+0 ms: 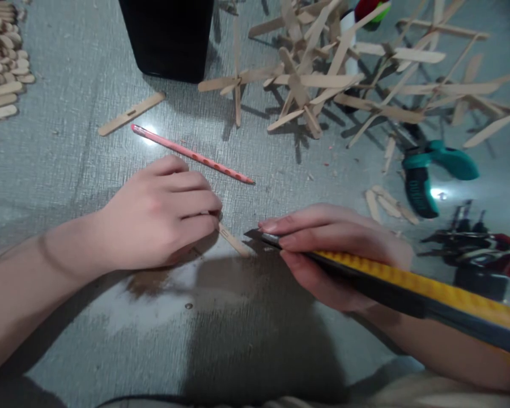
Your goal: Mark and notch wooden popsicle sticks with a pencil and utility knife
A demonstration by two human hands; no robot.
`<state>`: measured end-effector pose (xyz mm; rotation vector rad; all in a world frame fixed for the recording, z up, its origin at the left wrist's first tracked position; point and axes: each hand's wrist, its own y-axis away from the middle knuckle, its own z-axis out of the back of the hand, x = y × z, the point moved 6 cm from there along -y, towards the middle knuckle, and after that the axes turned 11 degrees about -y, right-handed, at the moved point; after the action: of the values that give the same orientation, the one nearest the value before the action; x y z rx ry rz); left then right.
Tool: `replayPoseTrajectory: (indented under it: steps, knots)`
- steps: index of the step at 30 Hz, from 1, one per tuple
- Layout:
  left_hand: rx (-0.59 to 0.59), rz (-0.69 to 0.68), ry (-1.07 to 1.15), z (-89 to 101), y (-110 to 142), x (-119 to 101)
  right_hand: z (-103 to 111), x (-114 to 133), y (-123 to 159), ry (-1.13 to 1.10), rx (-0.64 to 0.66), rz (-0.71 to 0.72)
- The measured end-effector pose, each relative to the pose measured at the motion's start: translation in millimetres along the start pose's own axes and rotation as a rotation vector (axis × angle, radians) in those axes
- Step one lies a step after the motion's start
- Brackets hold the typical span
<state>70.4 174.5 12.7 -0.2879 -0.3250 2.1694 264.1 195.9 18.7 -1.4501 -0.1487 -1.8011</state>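
Note:
My left hand (165, 212) is closed and rests low over the table, its fingers curled on one end of a wooden craft stick (233, 241). A small rectangle is marked or cut on the stick's visible part; the rest is hidden under the hand. Held like a pen in my right hand (331, 243) is a yellow and black utility knife (378, 277). Its dark blade points left, close to the free end of the stick. Just beyond my left hand lies a pink pencil (195, 156). Another craft stick with a slot (127, 115) lies behind the pencil.
Several crossed-stick assemblies (300, 85) cover the back right. Teal-handled pliers (423, 175) and a dark red multi-bladed tool (480, 243) lie at the right, near short stick pieces (389, 203). A black container (168, 37) stands at the back; piled sticks (2, 68) sit far left.

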Motion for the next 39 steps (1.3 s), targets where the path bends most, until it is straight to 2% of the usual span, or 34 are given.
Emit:
replayPoseTrajectory:
  steps: [6, 25, 32, 39]
  knots:
    - [0.02, 0.087, 0.126, -3.2, -0.8, 6.9, -8.5, -6.1, -1.6, 0.001, 0.095, -0.054]
    - [0.077, 0.078, 0.08, -11.3, -1.2, 3.1, -18.3, -7.5, -5.8, 0.011, 0.118, -0.081]
    - [0.133, 0.029, -0.004, -7.1, -2.8, -4.6, -18.8, -4.9, -7.1, 0.045, 0.14, -0.028]
    - [0.154, 0.0, -0.039, -4.3, -2.9, -10.9, -17.8, -5.5, -5.9, 0.061, 0.142, -0.044]
